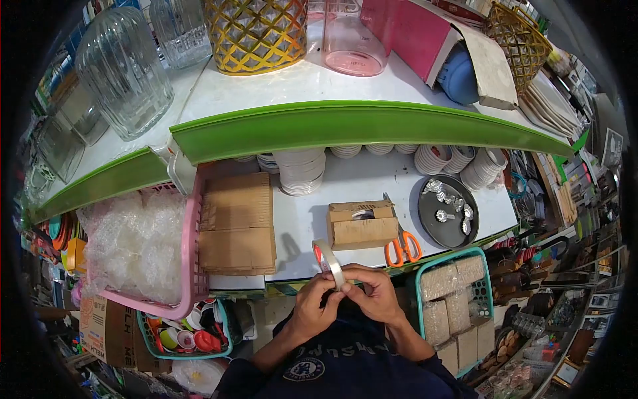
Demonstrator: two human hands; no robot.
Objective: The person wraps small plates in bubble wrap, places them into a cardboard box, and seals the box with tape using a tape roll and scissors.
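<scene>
A roll of clear tape (330,265) stands on edge between my two hands, above the front edge of the white shelf. My left hand (315,307) grips its lower left side, and my right hand (373,292) pinches it from the right near the bottom. Just beyond the roll sits a small cardboard box (363,226) with its top partly open and something inside that I cannot make out. Orange-handled scissors (403,249) lie at the box's right, blades partly hidden. Farther right, a dark round pan (448,211) contains several shiny fluted metal pieces.
Flattened cardboard (237,226) lies left of the small box, beside a pink basket (193,259) of bubble wrap. Stacked white bowls (300,169) stand behind. Below right is a teal basket (490,292) of wrapped packages. A green-edged shelf (372,128) carrying glassware overhangs the back.
</scene>
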